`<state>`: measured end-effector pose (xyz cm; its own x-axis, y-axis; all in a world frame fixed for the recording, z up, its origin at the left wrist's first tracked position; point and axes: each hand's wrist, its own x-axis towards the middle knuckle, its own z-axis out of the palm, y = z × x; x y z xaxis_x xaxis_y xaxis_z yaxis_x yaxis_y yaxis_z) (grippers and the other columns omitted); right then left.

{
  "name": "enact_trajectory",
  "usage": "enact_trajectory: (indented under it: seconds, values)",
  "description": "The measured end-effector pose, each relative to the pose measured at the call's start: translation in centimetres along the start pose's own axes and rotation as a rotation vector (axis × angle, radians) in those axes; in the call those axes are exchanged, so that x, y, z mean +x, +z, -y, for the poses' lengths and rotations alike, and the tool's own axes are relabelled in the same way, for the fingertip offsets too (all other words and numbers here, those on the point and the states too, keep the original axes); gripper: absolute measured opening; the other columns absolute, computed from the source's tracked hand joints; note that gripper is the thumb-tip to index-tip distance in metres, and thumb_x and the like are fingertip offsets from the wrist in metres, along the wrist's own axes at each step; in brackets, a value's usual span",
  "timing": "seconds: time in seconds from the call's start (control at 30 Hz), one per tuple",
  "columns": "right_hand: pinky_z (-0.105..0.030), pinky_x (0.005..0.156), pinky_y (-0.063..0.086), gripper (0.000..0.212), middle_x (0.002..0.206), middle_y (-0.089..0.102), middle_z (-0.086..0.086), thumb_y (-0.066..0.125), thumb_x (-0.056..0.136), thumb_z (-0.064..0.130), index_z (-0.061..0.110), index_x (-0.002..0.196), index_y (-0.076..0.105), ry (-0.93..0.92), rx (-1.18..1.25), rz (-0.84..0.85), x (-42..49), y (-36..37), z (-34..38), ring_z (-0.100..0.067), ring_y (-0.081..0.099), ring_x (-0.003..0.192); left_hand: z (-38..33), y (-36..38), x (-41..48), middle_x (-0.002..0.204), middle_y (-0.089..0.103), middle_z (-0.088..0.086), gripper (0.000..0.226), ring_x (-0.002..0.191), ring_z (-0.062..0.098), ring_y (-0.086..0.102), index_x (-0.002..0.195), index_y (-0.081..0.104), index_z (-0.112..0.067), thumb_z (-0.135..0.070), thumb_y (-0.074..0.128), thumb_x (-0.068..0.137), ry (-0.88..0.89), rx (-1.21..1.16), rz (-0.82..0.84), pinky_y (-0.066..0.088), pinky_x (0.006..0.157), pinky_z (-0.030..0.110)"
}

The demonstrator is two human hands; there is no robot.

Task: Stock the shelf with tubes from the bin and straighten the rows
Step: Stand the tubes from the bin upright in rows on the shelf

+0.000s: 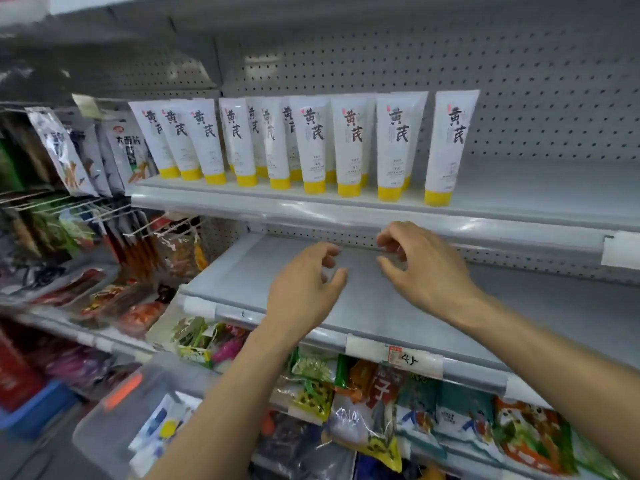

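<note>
Near left, a clear plastic bin [114, 414] is sitting low, its contents blurred. Left hand [304, 289] and right hand [419, 268] are hovering over the grey metal shelf [242, 271], fingers loosely curled and gripping nothing. White squeeze tubes with yellow caps [313, 143] are standing cap-down on the shelf above. They're probably light, soft-walled and tippy, so I'd grip them near the stiff cap.

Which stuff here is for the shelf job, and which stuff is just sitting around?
For the job: white tubes with yellow caps, the top shelf they stand on, the clear bin, the left hand and right hand, both holding nothing.
Just sitting around: hanging snack bags, snack packets under the bare shelf, a price tag.
</note>
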<state>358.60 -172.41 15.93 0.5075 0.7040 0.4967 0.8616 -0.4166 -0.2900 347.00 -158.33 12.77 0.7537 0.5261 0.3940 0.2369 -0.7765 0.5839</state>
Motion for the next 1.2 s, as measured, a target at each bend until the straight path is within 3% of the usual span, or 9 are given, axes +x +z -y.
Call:
enact_trajectory:
  seconds: [0.17, 0.37, 0.5, 0.6, 0.77, 0.87, 0.93, 1.0, 1.2]
  values:
    - [-0.028, 0.075, 0.042, 0.022, 0.107, 0.054, 0.014, 0.056, 0.093, 0.037, 0.029, 0.113, 0.055, -0.064, 0.026, 0.271, 0.4, 8.6, 4.3, -0.003, 0.046, 0.091, 8.7, -0.8, -3.8, 0.112, 0.063, -0.009, 0.036, 0.087, 0.011, 0.061, 0.127, 0.053, -0.026, -0.037, 0.056, 0.092, -0.149, 0.043, 0.113, 0.053, 0.082, 0.035]
    - [-0.034, 0.078, 0.048, 0.018, 0.107, 0.06, 0.007, 0.057, 0.09, 0.037, 0.027, 0.105, 0.058, -0.108, 0.105, 0.591, 3.3, 21.9, 12.1, -0.017, 0.058, 0.099, 23.9, -4.0, -7.5, 0.111, 0.064, -0.006, 0.034, 0.087, 0.017, 0.064, 0.124, 0.055, -0.021, -0.036, 0.057, 0.093, -0.435, 0.045, 0.23, 0.051, 0.081, 0.034]
    - [-0.037, 0.08, 0.052, 0.019, 0.102, 0.064, 0.005, 0.058, 0.087, 0.036, 0.025, 0.103, 0.06, -0.082, 0.165, 0.796, 4.7, 32.9, 17.4, -0.017, 0.061, 0.093, 36.6, -6.3, -8.8, 0.105, 0.065, -0.002, 0.028, 0.086, 0.018, 0.064, 0.121, 0.058, -0.019, -0.029, 0.057, 0.095, -0.698, -0.015, 0.236, 0.051, 0.077, 0.03]
    - [-0.037, 0.081, 0.052, 0.022, 0.102, 0.063, 0.001, 0.058, 0.088, 0.032, 0.019, 0.105, 0.06, -0.035, 0.175, 0.988, 5.2, 42.1, 19.9, -0.021, 0.061, 0.094, 45.8, -6.1, -9.6, 0.096, 0.062, 0.004, 0.017, 0.073, 0.018, 0.058, 0.11, 0.057, -0.016, -0.02, 0.059, 0.094, -0.911, -0.148, 0.232, 0.048, 0.065, 0.026]
    - [-0.033, 0.074, 0.045, 0.019, 0.102, 0.058, -0.005, 0.057, 0.089, 0.031, 0.014, 0.099, 0.053, 0.063, 0.134, 1.171, 4.5, 56.3, 20.9, -0.026, 0.058, 0.094, 58.8, -1.5, -11.5, 0.073, 0.06, -0.002, 0.036, 0.073, 0.024, 0.055, 0.119, 0.054, -0.007, -0.021, 0.066, 0.088, -1.195, -0.275, 0.277, 0.044, 0.067, 0.03]
    - [-0.032, 0.074, 0.04, 0.015, 0.112, 0.055, -0.012, 0.055, 0.091, 0.025, 0.015, 0.097, 0.047, 0.097, 0.09, 1.233, 3.4, 63.5, 21.1, -0.03, 0.055, 0.104, 64.1, 2.9, -12.6, 0.111, 0.065, 0.012, 0.051, 0.106, 0.031, 0.061, 0.132, 0.046, -0.009, -0.026, 0.065, 0.088, -1.253, -0.228, 0.371, 0.048, 0.086, 0.032]
    - [-0.033, 0.086, 0.044, 0.025, 0.128, 0.052, -0.015, 0.053, 0.093, 0.02, 0.014, 0.117, 0.053, 0.118, 0.077, 1.229, 2.6, 67.2, 21.1, -0.032, 0.05, 0.119, 66.3, 5.7, -12.8, 0.132, 0.055, 0.022, 0.067, 0.119, 0.036, 0.055, 0.144, 0.034, -0.008, -0.03, 0.064, 0.088, -1.235, -0.208, 0.409, 0.045, 0.097, 0.039]
    - [-0.036, 0.096, 0.043, 0.042, 0.139, 0.045, -0.014, 0.05, 0.094, 0.015, 0.014, 0.135, 0.045, 0.132, 0.041, 1.211, 1.4, 70.5, 21.5, -0.031, 0.043, 0.129, 67.9, 8.3, -12.9, 0.142, 0.045, 0.022, 0.073, 0.128, 0.035, 0.047, 0.146, 0.027, -0.002, -0.035, 0.062, 0.09, -1.235, -0.159, 0.412, 0.039, 0.103, 0.039]
    - [-0.039, 0.098, 0.041, 0.046, 0.139, 0.042, -0.019, 0.049, 0.096, 0.015, 0.001, 0.136, 0.032, 0.015, -0.258, 1.145, -1.6, 76.0, 23.2, -0.033, 0.039, 0.13, 70.3, 12.8, -13.3, 0.149, 0.031, 0.019, 0.082, 0.136, 0.033, 0.037, 0.146, 0.017, 0.0, -0.036, 0.064, 0.09, -1.213, -0.091, 0.49, 0.033, 0.104, 0.037]
